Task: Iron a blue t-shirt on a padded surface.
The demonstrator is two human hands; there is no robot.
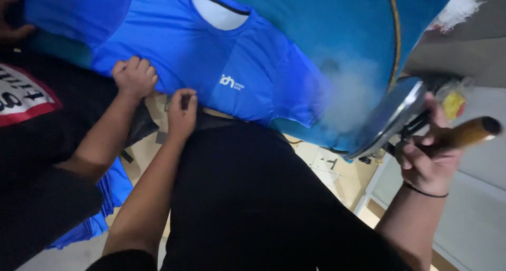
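Note:
A bright blue T-shirt (247, 65) with a small white chest mark lies spread on a teal padded ironing board (337, 18). My left hand (182, 112) pinches the shirt's lower hem at the board's near edge. My right hand (426, 163) grips the wooden handle of a steam iron (392, 115). The iron is lifted off the board and tilted, with its metal soleplate facing the shirt. A cloud of steam (350, 92) hangs over the shirt's sleeve beside the soleplate.
A co-worker in a black printed top stands at the left, one fist (134, 76) pressing on the shirt's hem, another hand (10, 18) at the top left corner. Folded blue garments (113, 194) hang below. Tiled floor (337, 171) shows under the board.

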